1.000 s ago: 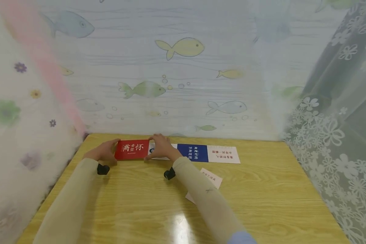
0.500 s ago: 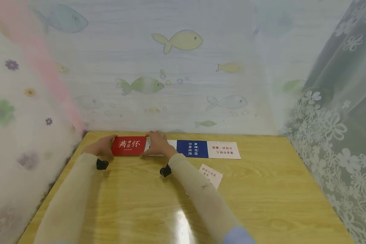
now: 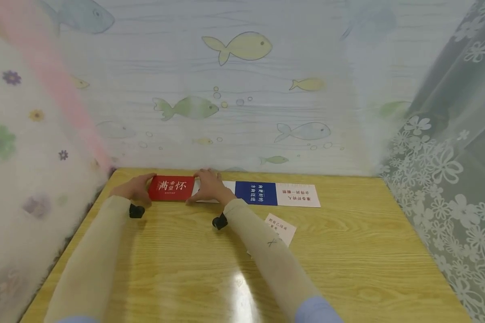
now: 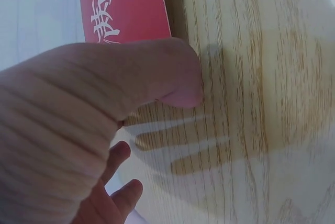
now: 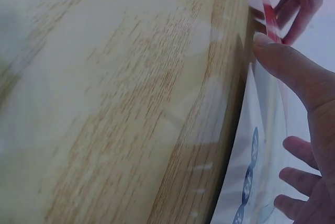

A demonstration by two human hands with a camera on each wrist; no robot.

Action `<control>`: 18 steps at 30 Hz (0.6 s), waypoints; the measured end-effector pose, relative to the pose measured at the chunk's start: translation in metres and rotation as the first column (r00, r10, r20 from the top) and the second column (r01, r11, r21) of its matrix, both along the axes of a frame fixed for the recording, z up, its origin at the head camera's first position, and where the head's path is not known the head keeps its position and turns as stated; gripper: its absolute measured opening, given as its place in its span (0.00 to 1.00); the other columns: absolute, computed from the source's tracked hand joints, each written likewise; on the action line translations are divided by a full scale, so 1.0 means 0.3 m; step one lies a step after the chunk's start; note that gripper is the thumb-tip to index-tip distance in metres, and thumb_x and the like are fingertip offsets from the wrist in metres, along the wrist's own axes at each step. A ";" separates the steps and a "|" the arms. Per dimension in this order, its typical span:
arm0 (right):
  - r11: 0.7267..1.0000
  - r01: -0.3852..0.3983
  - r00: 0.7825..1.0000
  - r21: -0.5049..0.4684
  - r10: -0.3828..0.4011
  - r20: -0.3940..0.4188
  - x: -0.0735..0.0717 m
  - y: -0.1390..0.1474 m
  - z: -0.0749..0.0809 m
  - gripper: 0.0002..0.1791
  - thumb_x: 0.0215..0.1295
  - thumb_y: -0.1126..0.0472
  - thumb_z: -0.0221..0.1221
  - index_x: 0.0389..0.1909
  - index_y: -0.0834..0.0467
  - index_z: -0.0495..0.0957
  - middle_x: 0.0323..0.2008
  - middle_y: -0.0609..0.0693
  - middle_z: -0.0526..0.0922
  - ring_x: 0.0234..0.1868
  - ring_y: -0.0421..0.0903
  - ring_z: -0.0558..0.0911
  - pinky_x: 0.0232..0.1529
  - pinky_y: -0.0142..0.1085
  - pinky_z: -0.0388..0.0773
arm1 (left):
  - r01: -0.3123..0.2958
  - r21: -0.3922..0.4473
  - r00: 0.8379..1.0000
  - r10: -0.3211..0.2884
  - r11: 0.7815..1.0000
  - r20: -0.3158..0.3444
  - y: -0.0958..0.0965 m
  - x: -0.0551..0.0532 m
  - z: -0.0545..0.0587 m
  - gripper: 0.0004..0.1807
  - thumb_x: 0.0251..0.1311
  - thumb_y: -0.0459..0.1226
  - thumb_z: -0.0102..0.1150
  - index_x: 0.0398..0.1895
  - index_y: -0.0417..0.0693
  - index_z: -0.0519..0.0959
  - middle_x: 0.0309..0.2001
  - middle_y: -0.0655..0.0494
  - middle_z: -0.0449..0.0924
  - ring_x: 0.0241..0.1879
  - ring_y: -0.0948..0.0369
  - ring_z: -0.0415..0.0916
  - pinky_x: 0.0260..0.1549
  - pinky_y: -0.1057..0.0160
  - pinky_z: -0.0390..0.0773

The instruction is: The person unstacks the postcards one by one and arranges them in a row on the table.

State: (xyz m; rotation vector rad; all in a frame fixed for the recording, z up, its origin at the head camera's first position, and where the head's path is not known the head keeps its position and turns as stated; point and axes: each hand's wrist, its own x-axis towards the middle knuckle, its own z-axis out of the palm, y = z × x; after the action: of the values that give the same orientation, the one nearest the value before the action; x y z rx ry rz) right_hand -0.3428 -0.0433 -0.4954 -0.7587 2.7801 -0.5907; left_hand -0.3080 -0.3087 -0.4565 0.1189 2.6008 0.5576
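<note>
A red card (image 3: 171,188) with white Chinese characters lies at the left end of a row of cards. My left hand (image 3: 133,187) holds its left edge between thumb and index finger; in the left wrist view the thumb (image 4: 180,72) overlaps the card's edge and other fingers stand apart. At its right edge my right hand (image 3: 210,187) grips the card with thumb and forefinger, the other fingers spread in the right wrist view. That hand partly covers a white card (image 3: 229,185) with blue print. Beside this lie a blue card (image 3: 255,193) and a white card (image 3: 298,195) with red characters.
A pale card (image 3: 282,228) lies askew on the wooden table (image 3: 178,269), partly hidden by the right forearm. Fish-patterned fabric (image 3: 234,103) hangs behind the table's far edge. White lace (image 3: 448,188) borders the right side.
The head view tilts slightly downward to the table's far side. Both hands keep hold of the red card, which shifts slightly left relative to the blue card.
</note>
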 end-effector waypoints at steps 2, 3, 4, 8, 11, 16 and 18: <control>1.000 0.001 1.000 0.003 -0.001 0.004 -0.003 -0.003 0.000 0.54 0.47 0.33 0.74 0.73 0.51 0.67 0.76 0.51 0.64 0.80 0.58 0.53 0.78 0.65 0.46 | -0.010 0.000 1.000 0.010 1.000 0.012 -0.004 -0.005 0.000 0.63 0.42 0.27 0.70 0.82 0.40 0.42 0.76 0.26 0.49 0.58 0.40 0.59 0.39 0.53 0.74; 1.000 0.002 1.000 0.003 -0.002 0.007 -0.003 -0.004 0.001 0.54 0.47 0.33 0.74 0.73 0.51 0.67 0.76 0.51 0.64 0.80 0.58 0.53 0.78 0.65 0.46 | -0.011 -0.002 1.000 0.011 1.000 0.014 -0.007 -0.007 -0.001 0.64 0.42 0.27 0.70 0.82 0.40 0.42 0.76 0.27 0.49 0.58 0.40 0.59 0.40 0.53 0.74; 1.000 0.003 1.000 0.008 -0.003 0.007 -0.006 -0.004 0.002 0.54 0.47 0.33 0.74 0.73 0.50 0.67 0.76 0.50 0.64 0.80 0.58 0.54 0.78 0.64 0.46 | -0.012 0.000 1.000 0.012 1.000 0.015 -0.007 -0.011 -0.001 0.63 0.42 0.27 0.70 0.82 0.40 0.42 0.76 0.27 0.49 0.58 0.39 0.59 0.40 0.52 0.74; 1.000 0.003 1.000 0.011 -0.003 0.014 -0.015 -0.004 0.002 0.53 0.48 0.33 0.74 0.73 0.50 0.67 0.75 0.50 0.65 0.80 0.57 0.54 0.78 0.64 0.45 | -0.006 -0.010 1.000 0.006 1.000 0.014 -0.009 -0.023 -0.002 0.63 0.42 0.29 0.71 0.82 0.40 0.43 0.75 0.27 0.52 0.57 0.40 0.61 0.42 0.51 0.74; 1.000 0.002 1.000 0.003 -0.002 0.015 -0.018 -0.006 -0.001 0.53 0.47 0.34 0.75 0.72 0.50 0.68 0.74 0.50 0.67 0.80 0.56 0.55 0.78 0.64 0.46 | 0.001 -0.008 1.000 -0.001 1.000 0.018 -0.013 -0.030 0.000 0.63 0.42 0.29 0.72 0.81 0.38 0.43 0.74 0.27 0.53 0.56 0.40 0.61 0.42 0.51 0.75; 1.000 -0.004 1.000 0.013 0.004 0.005 -0.016 -0.013 -0.013 0.52 0.47 0.32 0.74 0.71 0.50 0.69 0.72 0.50 0.69 0.78 0.54 0.59 0.77 0.64 0.49 | 0.010 -0.006 1.000 -0.010 1.000 0.027 -0.022 -0.030 0.005 0.62 0.41 0.29 0.73 0.81 0.36 0.45 0.73 0.26 0.54 0.58 0.40 0.62 0.50 0.44 0.74; 1.000 -0.002 1.000 0.016 0.002 0.007 -0.015 -0.015 -0.018 0.52 0.47 0.32 0.74 0.71 0.50 0.70 0.73 0.50 0.68 0.78 0.53 0.58 0.77 0.64 0.49 | 0.010 -0.009 0.999 -0.009 1.000 0.033 -0.026 -0.032 0.000 0.62 0.41 0.29 0.73 0.81 0.37 0.45 0.74 0.26 0.54 0.60 0.39 0.62 0.53 0.42 0.73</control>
State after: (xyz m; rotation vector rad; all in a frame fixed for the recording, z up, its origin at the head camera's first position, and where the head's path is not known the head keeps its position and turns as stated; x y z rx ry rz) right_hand -0.3473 -0.0479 -0.5007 -0.7548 2.7737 -0.5687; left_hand -0.3177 -0.3164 -0.4566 0.1180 2.5691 0.5395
